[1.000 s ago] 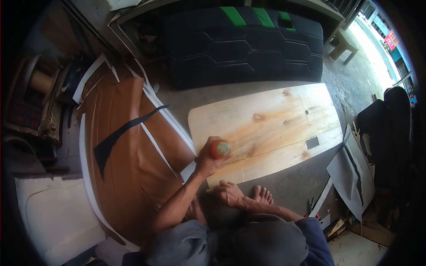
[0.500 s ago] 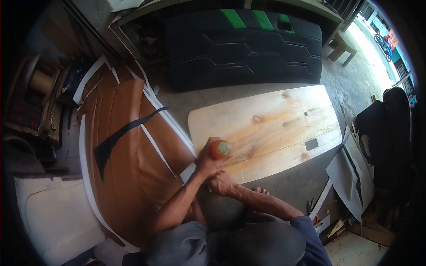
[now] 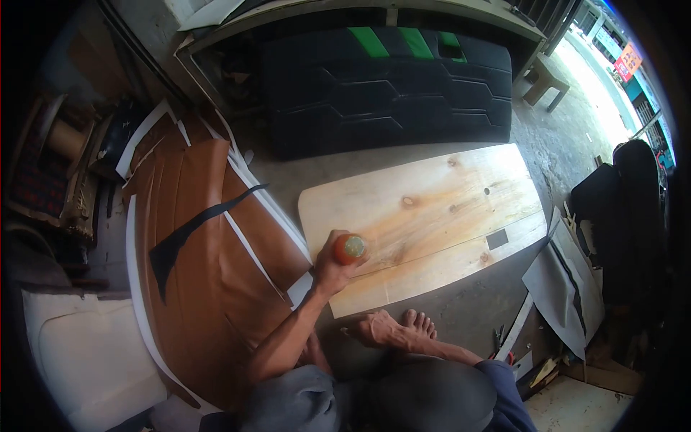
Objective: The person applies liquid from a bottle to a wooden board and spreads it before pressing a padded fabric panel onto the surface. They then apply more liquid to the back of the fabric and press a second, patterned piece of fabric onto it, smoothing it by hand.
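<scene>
Foam cushion [image 3: 86, 345], off-white and soft-edged, lies at the near left on the floor. Just right of it is a brown leatherette sheet [image 3: 209, 288], smooth and matte with white backing showing at its edges. A black curved strip [image 3: 191, 230] lies across it.

The left hand [image 3: 327, 270] reaches forward from the near side, its grip closed round an orange bottle [image 3: 350, 248]. The bottle's round end faces the camera, so its long axis points roughly up from the board; the body is mostly hidden by the fingers. It sits over the near-left part of a wooden board [image 3: 446, 209]. Whether it touches the wood cannot be told.

The board is pale planed pine with knots, an amber stain down the middle, rounded corners, a small hole and a dark rectangular cut-out towards its right end. It lies flat on the concrete floor. Its long axis runs from near left to far right, so most of its surface lies right of and beyond the bottle. The left hand is the nearer hand to it.

The right hand [image 3: 376, 330] is low, beside a bare foot [image 3: 419, 322], just short of the board's near edge. I cannot tell whether its grip is open or closed.

Beyond the board is a black quilted panel [image 3: 389, 79] with green stripes. Grey sheet material [image 3: 568, 284] lies at the right.
</scene>
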`<state>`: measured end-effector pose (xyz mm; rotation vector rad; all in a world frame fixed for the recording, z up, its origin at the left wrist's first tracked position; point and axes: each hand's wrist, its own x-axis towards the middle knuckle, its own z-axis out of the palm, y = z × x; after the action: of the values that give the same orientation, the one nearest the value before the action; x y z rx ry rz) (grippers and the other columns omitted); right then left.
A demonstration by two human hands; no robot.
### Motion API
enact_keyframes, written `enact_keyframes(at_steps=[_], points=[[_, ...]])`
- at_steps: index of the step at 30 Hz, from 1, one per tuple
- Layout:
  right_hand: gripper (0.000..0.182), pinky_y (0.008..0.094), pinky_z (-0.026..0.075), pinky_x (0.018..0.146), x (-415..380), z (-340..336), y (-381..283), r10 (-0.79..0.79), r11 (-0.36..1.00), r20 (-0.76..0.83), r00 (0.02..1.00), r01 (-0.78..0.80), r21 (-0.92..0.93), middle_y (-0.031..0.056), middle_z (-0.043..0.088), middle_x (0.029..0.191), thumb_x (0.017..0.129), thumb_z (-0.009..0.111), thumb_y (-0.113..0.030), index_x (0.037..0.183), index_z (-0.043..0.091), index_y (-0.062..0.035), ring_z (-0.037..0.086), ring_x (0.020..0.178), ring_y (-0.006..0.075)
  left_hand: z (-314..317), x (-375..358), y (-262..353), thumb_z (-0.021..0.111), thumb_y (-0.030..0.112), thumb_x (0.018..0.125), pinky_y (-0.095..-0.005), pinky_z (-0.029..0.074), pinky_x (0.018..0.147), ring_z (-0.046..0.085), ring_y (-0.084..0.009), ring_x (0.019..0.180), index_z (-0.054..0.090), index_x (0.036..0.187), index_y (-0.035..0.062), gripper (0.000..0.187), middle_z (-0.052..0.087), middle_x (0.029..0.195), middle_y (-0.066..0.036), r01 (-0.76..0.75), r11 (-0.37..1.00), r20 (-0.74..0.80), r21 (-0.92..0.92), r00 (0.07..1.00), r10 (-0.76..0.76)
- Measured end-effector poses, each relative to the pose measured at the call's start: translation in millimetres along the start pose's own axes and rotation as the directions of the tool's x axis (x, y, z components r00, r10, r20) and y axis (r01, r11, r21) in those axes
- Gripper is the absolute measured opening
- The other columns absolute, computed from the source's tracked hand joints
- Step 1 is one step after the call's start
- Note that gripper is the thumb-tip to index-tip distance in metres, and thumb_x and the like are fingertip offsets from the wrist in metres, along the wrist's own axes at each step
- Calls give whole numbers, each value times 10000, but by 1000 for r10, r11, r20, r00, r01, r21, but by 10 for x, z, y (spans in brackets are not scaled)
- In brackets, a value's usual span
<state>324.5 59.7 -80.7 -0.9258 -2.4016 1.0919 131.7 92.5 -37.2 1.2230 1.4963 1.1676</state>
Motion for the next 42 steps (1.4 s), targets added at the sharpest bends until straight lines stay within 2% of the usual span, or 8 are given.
enact_keyframes(at_steps=[4,6,20,25,29,33,35,42], points=[[227,401,533,718,-72,-676,-387,303,923,-19,953,-288,255,168,677,857,940,676,-222,1106,740,-81,684,813,335,-65,7,276,858,112,752,-348,510,845,648,-241,945,566,1096,97,451,642,1019,-86,-28,995,-56,94,998,33],[209,382,532,697,54,-1010,-463,436,892,-346,831,-349,286,162,676,857,926,698,-176,1091,743,-56,687,795,317,-53,105,380,821,61,733,-387,508,821,635,-315,933,562,1074,88,429,616,1002,-120,-177,942,-62,285,977,202],[203,359,536,652,300,-1626,-558,110,988,-572,813,-29,149,138,690,899,889,690,-34,1086,731,-61,695,769,300,445,196,662,709,-73,732,-457,463,798,570,-380,926,564,1010,73,346,584,936,-145,-221,841,-49,493,959,280],[298,347,540,686,-115,-1744,-99,284,778,-81,955,-180,602,170,718,939,952,682,-246,1152,729,-31,673,721,230,633,366,653,831,112,801,-385,509,847,651,-283,959,547,1067,54,393,651,1026,-135,31,931,-182,365,983,39],[342,240,475,612,-562,-2441,1286,813,473,-297,501,-270,839,27,714,898,948,679,-254,1176,730,-3,573,667,80,628,414,447,818,122,835,-335,496,879,611,-194,958,519,1098,59,403,625,1024,-62,-19,947,-109,322,992,57],[378,277,475,612,-1253,-3257,2784,840,512,-535,95,-465,722,58,742,877,907,679,-290,1167,740,-21,613,679,108,613,453,309,815,101,833,-329,475,930,593,-202,1037,503,1158,63,452,599,1092,-73,2,951,-35,309,999,9],[392,356,524,860,-1557,-3515,3435,748,515,-664,5,-636,575,160,761,1018,885,654,-347,1147,752,-72,724,959,261,618,459,340,819,88,822,-328,467,953,593,-208,1064,506,1177,61,475,597,1114,-74,29,950,-13,312,1000,-26],[358,396,535,906,-1739,-3843,3777,648,430,-760,47,-847,314,179,742,1062,889,595,-326,1122,768,-116,715,985,348,801,488,483,836,73,797,-329,458,980,590,-205,1093,513,1204,57,520,598,1140,-80,45,937,28,345,998,-58]])
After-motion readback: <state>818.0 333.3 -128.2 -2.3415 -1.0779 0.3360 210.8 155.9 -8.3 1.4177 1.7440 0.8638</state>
